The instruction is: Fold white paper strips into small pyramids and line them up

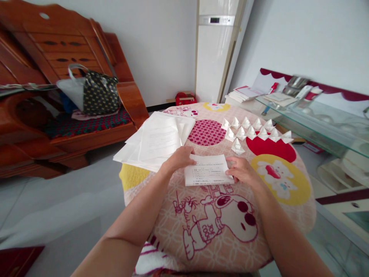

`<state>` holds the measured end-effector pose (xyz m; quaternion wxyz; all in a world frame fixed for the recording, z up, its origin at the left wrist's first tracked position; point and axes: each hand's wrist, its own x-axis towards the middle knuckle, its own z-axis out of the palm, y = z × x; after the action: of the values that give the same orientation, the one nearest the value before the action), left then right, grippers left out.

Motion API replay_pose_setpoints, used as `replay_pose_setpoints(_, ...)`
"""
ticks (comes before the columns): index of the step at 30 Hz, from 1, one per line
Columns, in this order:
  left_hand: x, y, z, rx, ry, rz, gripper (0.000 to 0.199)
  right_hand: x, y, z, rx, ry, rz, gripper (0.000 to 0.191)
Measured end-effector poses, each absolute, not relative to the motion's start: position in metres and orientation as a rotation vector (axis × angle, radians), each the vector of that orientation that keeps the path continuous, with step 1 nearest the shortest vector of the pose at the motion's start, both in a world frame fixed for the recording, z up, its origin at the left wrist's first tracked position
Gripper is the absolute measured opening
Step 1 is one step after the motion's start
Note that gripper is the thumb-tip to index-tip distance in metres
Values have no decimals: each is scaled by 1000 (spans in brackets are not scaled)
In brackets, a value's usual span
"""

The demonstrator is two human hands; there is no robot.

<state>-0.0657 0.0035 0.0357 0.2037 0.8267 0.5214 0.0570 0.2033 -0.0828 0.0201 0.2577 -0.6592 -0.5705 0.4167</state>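
Note:
A folded sheet of printed paper [209,171] lies near the middle of the cloth-covered round table [170,215]. My left hand [181,157] grips its upper left corner, fingers curled at the edge. At the right edge, my right hand [241,169] pinches the same sheet, with the thumb on top. Just beyond it stands a single folded paper boat [238,147]. Farther back, several more white paper boats [251,132] are lined up in two rows. A stack of loose printed sheets [160,138] spreads over the table's left side, beside my left hand.
To the right is a glass shelf unit [323,123] with papers, a metal bowl and other items. A wooden sofa [129,104] with a dotted bag [100,92] stands at left. Behind the table are a tall white air conditioner [211,57] and a red item [185,99].

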Motion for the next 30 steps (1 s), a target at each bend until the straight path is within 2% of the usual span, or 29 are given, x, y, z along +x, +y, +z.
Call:
replay_pose_setpoints(1,-66,2,35,2309,1458,169,33,203,-83,19,-1760,-1573,1094,66)
replay_pose_setpoints(3,-67,-3,31,2295,1485,214,39,203,-84,18,-1729,-1642,1034,77)
replay_pose_setpoints(8,-70,-16,24,2242,1537,345,57,202,-85,19,-1745,-1719,1008,62)
replay_pose_setpoints(12,-69,-26,27,2207,1597,363,51,201,-85,22,-1803,-1689,1042,52)
replay_pose_setpoints(18,-70,-39,28,2202,1631,454,42,199,-85,27,-1838,-1664,1060,53)
replay_pose_setpoints(24,-72,-49,22,2192,1640,509,58,198,-86,36,-1851,-1640,1187,59)
replay_pose_setpoints(30,-72,-51,27,2159,1750,377,59,200,-86,37,-1804,-1714,1189,61)
